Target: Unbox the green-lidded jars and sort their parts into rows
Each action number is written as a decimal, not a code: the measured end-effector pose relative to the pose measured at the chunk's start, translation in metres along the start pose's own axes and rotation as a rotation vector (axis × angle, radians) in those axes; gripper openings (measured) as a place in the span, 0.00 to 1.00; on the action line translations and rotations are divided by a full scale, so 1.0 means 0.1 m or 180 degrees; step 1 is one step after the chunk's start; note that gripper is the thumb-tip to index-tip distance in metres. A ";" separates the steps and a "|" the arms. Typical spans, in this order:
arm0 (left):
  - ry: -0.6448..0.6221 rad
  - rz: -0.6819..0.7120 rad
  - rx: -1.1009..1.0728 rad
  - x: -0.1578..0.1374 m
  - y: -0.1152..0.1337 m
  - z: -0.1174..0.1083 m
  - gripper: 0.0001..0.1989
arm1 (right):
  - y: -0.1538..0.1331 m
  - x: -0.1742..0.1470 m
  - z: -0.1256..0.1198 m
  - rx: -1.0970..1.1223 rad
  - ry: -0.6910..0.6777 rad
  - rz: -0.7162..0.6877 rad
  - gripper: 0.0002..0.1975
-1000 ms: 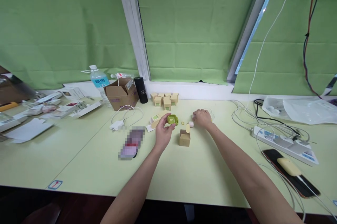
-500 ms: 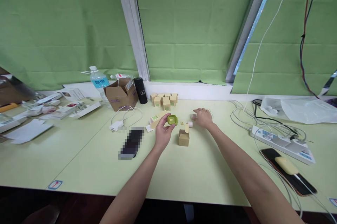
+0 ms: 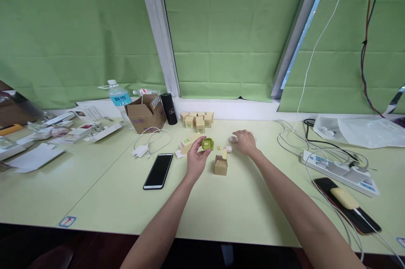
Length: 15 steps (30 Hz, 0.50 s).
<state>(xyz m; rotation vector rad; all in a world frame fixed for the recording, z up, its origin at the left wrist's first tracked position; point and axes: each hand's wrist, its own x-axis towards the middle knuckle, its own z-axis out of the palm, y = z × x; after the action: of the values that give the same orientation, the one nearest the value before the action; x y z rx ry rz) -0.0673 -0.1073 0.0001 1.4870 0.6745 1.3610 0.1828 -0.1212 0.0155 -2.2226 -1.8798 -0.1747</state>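
Fingers and thumb of my left hand (image 3: pixel 196 160) pinch a small square green case (image 3: pixel 208 144), hollow side facing me, above the table. My right hand (image 3: pixel 245 142) is at the right with curled fingers at a small pale pink piece (image 3: pixel 233 139); the fingertips partly hide it. A second pale pink piece (image 3: pixel 228 149) lies a little nearer to me. Between the hands are a tiny yellow piece (image 3: pixel 218 148) and a small open cardboard box (image 3: pixel 220 168) with its flap up. Another small cream box (image 3: pixel 186 144) lies behind my left hand.
Several small cream boxes (image 3: pixel 200 124) stand at the back, beside a black bottle (image 3: pixel 168 108) and a brown carton (image 3: pixel 146 117). A phone (image 3: pixel 158 171) lies left of my left forearm. Cables, a power strip (image 3: pixel 340 173) and another phone (image 3: pixel 363 219) are at the right.
Both hands stay almost in place. The green case has tilted slightly in my left hand. Nothing else has visibly moved.
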 end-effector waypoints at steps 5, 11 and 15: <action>0.0021 0.0024 -0.0031 -0.01 0.03 0.01 0.25 | -0.13 -0.14 -0.02 0.0116 -0.0030 -0.0583 0.15; 0.0058 0.0045 0.0069 -0.01 0.05 0.01 0.25 | -0.15 -0.21 0.05 0.0002 -0.0074 -0.0842 0.12; 0.0096 0.0017 0.0057 -0.01 0.07 0.01 0.25 | -0.01 -0.15 0.07 -0.0040 0.0056 -0.0644 0.15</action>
<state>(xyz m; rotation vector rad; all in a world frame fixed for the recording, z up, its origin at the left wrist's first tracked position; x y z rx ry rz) -0.0678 -0.1106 0.0059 1.4860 0.7039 1.3870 0.1792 -0.1338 0.0053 -2.0286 -2.0976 -0.2391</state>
